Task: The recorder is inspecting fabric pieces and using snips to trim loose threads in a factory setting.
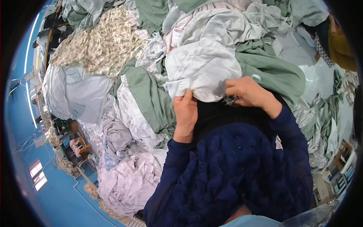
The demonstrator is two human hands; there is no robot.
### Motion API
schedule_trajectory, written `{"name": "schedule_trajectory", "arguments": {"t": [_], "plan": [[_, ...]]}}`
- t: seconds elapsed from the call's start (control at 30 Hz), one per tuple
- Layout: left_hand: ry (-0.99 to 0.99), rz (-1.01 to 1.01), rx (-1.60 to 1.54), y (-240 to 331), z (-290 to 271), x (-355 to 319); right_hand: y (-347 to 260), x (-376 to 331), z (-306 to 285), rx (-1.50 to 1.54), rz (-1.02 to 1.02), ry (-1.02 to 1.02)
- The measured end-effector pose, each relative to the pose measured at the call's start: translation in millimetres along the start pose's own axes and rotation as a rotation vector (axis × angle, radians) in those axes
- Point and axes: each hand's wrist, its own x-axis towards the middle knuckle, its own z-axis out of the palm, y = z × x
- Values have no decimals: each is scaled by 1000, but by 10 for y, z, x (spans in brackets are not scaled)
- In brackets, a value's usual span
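Note:
A white cloth (204, 68) with a stitched edge lies across my lap and spreads away over the pile. My left hand (185, 111) pinches its near edge, thumb on top by the seam. Close to the cloth's right near edge, my right hand (247, 92) is closed around small dark metal thread snips (230, 100). The blades point left, next to the cloth's edge; whether they touch it I cannot tell. The fingers partly hide the snips' handles.
Green fabric (268, 68) bulges on the right, and more green and white cloth (147, 102) lies left. Floral fabric (102, 41) is heaped at the far left, pale pink cloth (128, 181) at the near left. Another person's mustard sleeve (342, 47) shows at the far right.

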Motion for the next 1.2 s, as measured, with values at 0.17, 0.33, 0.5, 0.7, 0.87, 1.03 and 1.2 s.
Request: {"name": "schedule_trajectory", "arguments": {"t": [0.17,0.33,0.5,0.7,0.87,1.03,1.2], "plan": [[12,46,-101,235,-164,67,-104,-14,96,215,11,354],[79,86,-126,442,-389,178,-19,204,435,319,23,370],[170,103,-236,596,-804,410,-47,204,855,339,202,295],[291,105,-228,600,-1176,561,2,121,982,278,235,362],[368,81,-163,542,-1291,656,15,62,980,245,228,326],[450,34,-136,506,-1469,705,107,70,1042,222,144,351],[509,48,-15,404,-1521,673,178,31,1097,181,122,399]]}}
